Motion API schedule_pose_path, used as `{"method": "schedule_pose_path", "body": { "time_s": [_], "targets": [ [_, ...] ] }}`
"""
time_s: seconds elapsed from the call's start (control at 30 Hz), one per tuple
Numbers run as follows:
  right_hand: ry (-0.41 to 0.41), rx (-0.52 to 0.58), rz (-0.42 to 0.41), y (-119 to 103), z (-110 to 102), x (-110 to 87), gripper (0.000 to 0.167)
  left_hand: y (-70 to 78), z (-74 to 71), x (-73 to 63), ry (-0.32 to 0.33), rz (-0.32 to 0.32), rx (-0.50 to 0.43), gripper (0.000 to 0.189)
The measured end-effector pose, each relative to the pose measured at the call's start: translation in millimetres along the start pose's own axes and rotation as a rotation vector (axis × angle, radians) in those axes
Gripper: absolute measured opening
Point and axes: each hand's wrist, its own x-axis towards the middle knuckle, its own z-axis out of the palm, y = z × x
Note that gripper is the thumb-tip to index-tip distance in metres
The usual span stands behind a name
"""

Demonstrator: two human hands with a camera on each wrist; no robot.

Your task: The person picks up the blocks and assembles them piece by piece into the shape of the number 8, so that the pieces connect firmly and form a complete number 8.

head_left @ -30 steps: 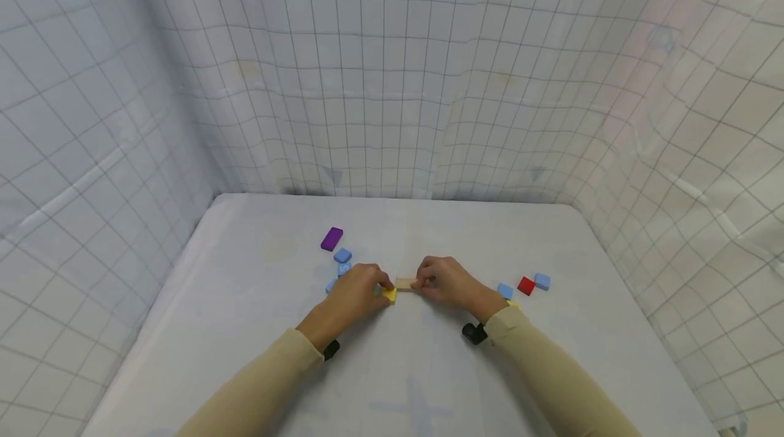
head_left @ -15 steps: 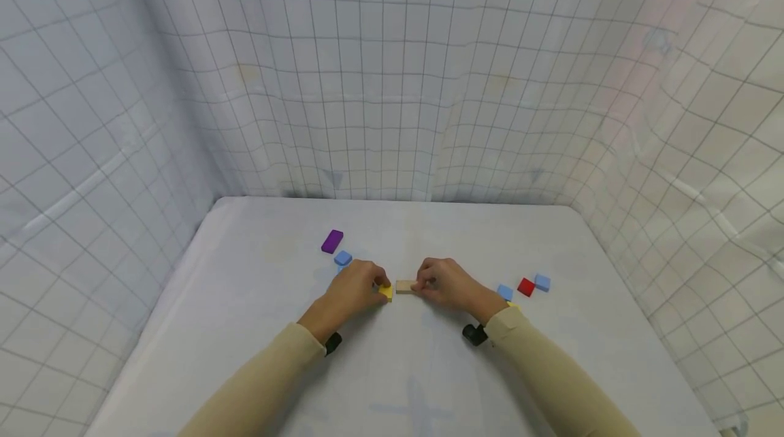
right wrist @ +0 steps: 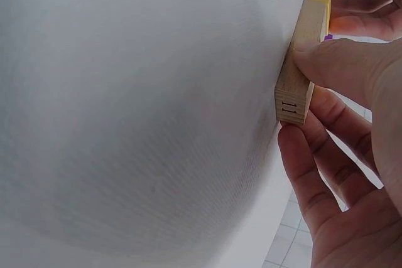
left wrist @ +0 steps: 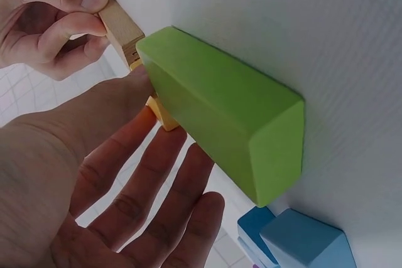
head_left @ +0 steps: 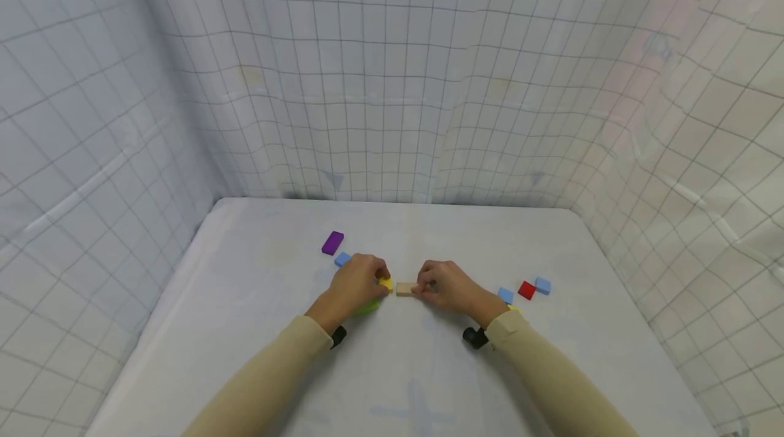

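Pinching wooden block (right wrist: 291,78), yellow piece (head_left: 386,283) apparently.

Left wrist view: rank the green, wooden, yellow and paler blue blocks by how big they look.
1. green block, clearly largest
2. paler blue block, cut off by the picture's edge
3. wooden block
4. yellow block, partly hidden

The green one looks nearest the camera, so true sizes may rank differently.

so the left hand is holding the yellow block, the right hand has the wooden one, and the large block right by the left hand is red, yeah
Not quite: the left wrist view shows a large green block by the left hand, not a red one. The left hand does hold the yellow block, and the right hand the wooden block.
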Motion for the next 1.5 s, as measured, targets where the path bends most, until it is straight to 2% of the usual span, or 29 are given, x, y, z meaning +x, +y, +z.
{"method": "schedule_pose_path", "body": {
  "time_s": [0.43, 0.87, 1.23, 1.5],
  "targets": [
    [0.004, -0.004, 0.003, 2.4, 3.1, -1.2, 0.011, -1.9, 0.8, 7.5, 0.000, 0.002, -0.015, 0.018],
    [-0.016, 0.015, 0.018, 2.2, 5.4, -4.7, 0.008, -1.1, 8.4, 10.4, -0.019, 0.023, 0.004, 0.016],
    [-0.003, 0.003, -0.030, 5.3, 2.3, -0.1, 0.009, 0.7, 4.1, 13.4, 0.011, 0.030, -0.015, 0.016],
    [0.011, -0.009, -0.046, 5.6, 0.5, -0.4, 0.011, 1.2, 3.1, 15.9, 0.005, 0.028, 0.001, 0.022]
  ]
}}
